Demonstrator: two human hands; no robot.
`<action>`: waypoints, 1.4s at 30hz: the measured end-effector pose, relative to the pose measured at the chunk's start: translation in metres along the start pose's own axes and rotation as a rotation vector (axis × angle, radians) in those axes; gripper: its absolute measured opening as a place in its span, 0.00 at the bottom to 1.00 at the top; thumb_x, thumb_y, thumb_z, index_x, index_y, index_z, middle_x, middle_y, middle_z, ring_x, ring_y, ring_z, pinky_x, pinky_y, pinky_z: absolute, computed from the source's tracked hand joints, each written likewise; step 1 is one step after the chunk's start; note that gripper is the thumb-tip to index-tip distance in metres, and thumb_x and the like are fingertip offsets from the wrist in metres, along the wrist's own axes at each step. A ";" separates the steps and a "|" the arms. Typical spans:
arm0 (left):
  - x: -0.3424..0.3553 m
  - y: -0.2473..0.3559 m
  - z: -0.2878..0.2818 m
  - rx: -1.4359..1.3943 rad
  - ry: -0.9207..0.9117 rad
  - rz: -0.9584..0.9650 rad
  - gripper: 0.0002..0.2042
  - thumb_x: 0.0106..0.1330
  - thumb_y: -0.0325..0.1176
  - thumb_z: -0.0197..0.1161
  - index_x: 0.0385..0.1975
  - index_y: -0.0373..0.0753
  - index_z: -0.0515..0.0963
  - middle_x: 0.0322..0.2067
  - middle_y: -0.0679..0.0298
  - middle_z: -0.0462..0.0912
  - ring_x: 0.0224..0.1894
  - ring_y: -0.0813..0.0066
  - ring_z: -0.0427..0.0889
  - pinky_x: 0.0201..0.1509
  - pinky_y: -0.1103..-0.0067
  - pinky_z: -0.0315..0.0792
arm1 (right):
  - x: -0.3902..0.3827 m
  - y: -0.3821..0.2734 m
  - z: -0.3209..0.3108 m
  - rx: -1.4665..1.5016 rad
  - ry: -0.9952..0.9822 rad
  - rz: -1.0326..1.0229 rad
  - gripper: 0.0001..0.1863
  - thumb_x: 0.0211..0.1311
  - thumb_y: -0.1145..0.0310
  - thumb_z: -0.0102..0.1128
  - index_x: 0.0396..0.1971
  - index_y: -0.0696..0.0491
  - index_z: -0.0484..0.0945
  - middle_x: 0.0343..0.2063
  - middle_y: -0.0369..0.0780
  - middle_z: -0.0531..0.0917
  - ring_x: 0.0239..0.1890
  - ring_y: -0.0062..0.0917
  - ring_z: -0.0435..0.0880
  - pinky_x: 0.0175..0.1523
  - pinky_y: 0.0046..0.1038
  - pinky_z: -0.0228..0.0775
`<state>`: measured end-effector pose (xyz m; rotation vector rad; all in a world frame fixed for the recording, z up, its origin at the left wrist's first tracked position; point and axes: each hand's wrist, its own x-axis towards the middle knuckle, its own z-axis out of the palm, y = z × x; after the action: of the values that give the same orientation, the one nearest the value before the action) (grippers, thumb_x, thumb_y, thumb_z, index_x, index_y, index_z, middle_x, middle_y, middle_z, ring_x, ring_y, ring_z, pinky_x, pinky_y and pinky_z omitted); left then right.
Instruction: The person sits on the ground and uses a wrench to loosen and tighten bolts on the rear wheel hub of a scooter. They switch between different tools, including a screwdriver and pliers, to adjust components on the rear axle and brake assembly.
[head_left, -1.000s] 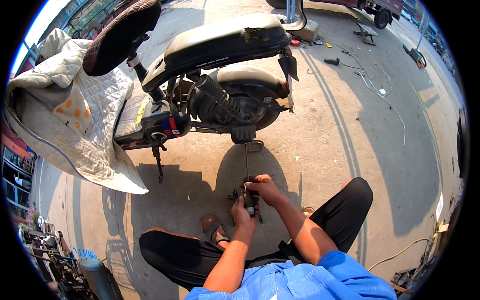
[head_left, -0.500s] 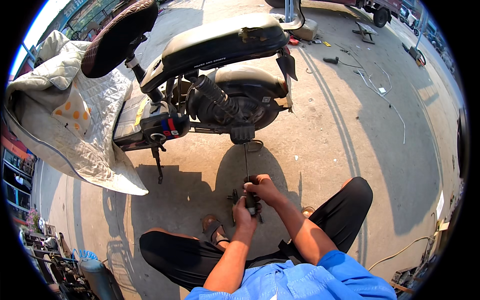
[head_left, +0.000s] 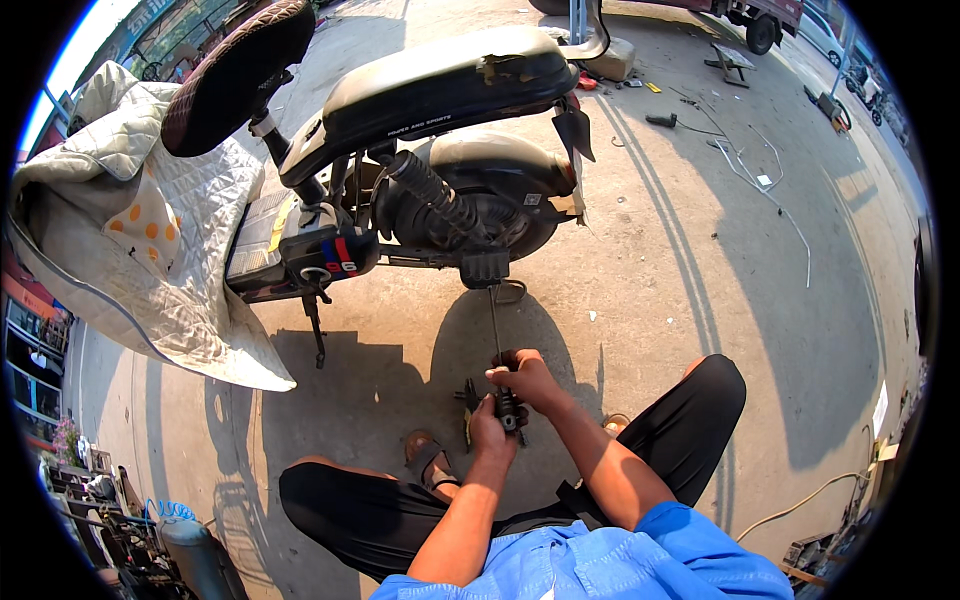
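My left hand (head_left: 492, 428) is wrapped round the dark handle of a long screwdriver (head_left: 496, 330). The fingers of my right hand (head_left: 527, 380) are closed on the upper handle and the start of the shaft. Away from me, the thin shaft runs to the black ribbed cap (head_left: 485, 268) at the rear wheel's hub; whether the tip touches it or goes in is too small to tell. That wheel (head_left: 505, 215) belongs to an electric scooter (head_left: 440, 90) standing before me. Beside my left hand, a dark tool (head_left: 466, 408) lies on the ground, partly hidden.
A pale quilted cover (head_left: 200, 250) hangs over the scooter's front at left. Its kickstand (head_left: 317, 335) points down nearby. Thin bent metal rods (head_left: 770, 195) lie on the concrete at right. A grey-blue tank (head_left: 195, 555) stands at lower left. A tan hose (head_left: 800, 505) lies at lower right.
The screwdriver handle has turned in my hands, and its shaft has shifted slightly to the right. The scooter has stayed put. Far off at upper right, the traffic has changed.
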<state>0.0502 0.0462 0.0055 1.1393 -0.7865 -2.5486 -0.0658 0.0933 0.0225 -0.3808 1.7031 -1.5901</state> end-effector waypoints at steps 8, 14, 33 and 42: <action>0.008 -0.008 -0.001 -0.010 0.001 -0.036 0.15 0.70 0.41 0.40 0.41 0.38 0.71 0.29 0.62 0.77 0.27 0.68 0.77 0.27 0.72 0.71 | -0.006 -0.005 -0.001 -0.317 0.067 0.024 0.21 0.44 0.64 0.71 0.34 0.63 0.79 0.25 0.44 0.82 0.29 0.22 0.81 0.34 0.26 0.72; 0.012 -0.007 0.003 0.267 0.255 -0.029 0.12 0.66 0.37 0.49 0.32 0.36 0.74 0.24 0.63 0.76 0.24 0.71 0.76 0.26 0.73 0.70 | -0.001 0.019 0.001 -0.421 0.212 0.106 0.19 0.46 0.64 0.69 0.33 0.64 0.79 0.24 0.46 0.81 0.31 0.25 0.81 0.36 0.28 0.72; 0.159 0.099 0.079 0.316 0.157 0.150 0.13 0.67 0.40 0.54 0.37 0.35 0.71 0.29 0.58 0.77 0.26 0.68 0.77 0.29 0.70 0.73 | -0.001 0.029 -0.085 -0.653 0.432 0.131 0.18 0.45 0.70 0.60 0.36 0.65 0.74 0.31 0.55 0.81 0.35 0.42 0.83 0.38 0.34 0.75; 0.194 0.105 0.080 0.040 0.092 0.066 0.13 0.69 0.36 0.52 0.46 0.32 0.70 0.38 0.54 0.77 0.37 0.60 0.79 0.36 0.68 0.79 | 0.005 -0.011 -0.077 -0.903 0.454 0.187 0.12 0.45 0.66 0.62 0.25 0.60 0.81 0.30 0.52 0.82 0.37 0.43 0.82 0.42 0.36 0.74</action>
<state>-0.1383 -0.0922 -0.0106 1.2127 -0.8418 -2.4191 -0.1255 0.1436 0.0258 -0.2809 2.6757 -0.7147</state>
